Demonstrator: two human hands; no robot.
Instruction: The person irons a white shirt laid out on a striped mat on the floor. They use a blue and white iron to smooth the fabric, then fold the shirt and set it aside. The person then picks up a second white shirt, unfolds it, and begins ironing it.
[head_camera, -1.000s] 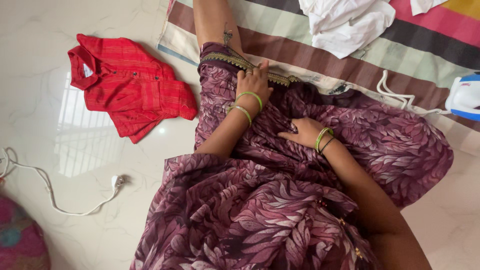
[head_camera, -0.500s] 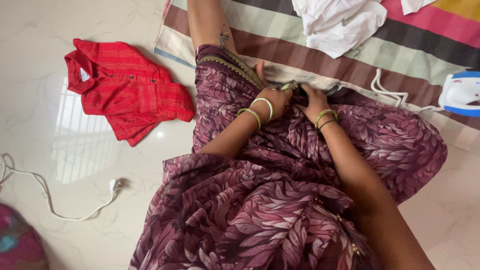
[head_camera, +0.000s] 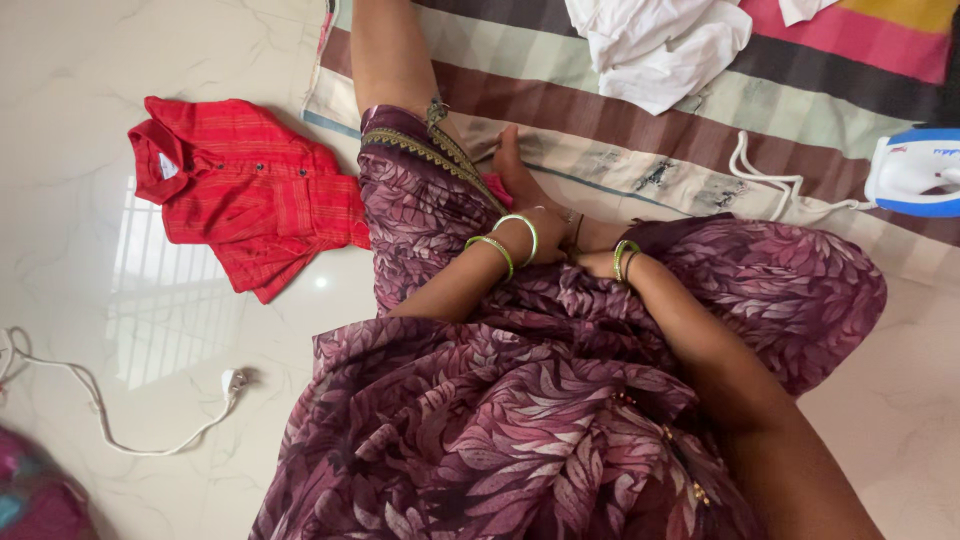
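Both hands, left hand (head_camera: 522, 180) and right hand (head_camera: 597, 240), grip the maroon leaf-print garment (head_camera: 760, 280).

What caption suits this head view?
Both hands, left hand and right hand, tuck into maroon leaf-print fabric beside a red shirt.

Counted in view:
- 2 hands: left hand (head_camera: 520, 185), right hand (head_camera: 592, 250), both at the hem of 1 maroon leaf-print garment (head_camera: 520, 400).
- 4 green bangles: 2 on the left wrist (head_camera: 505, 240), 2 on the right wrist (head_camera: 625, 260); second one on the right looks darker.
- 1 red shirt (head_camera: 245, 190).
- 1 striped mat (head_camera: 640, 120).
- 1 white cloth pile (head_camera: 655, 45).
- 1 blue-and-white iron (head_camera: 915, 172) with 1 white cord (head_camera: 775, 185).
- 1 more white cord with plug (head_camera: 232, 380) on the floor.
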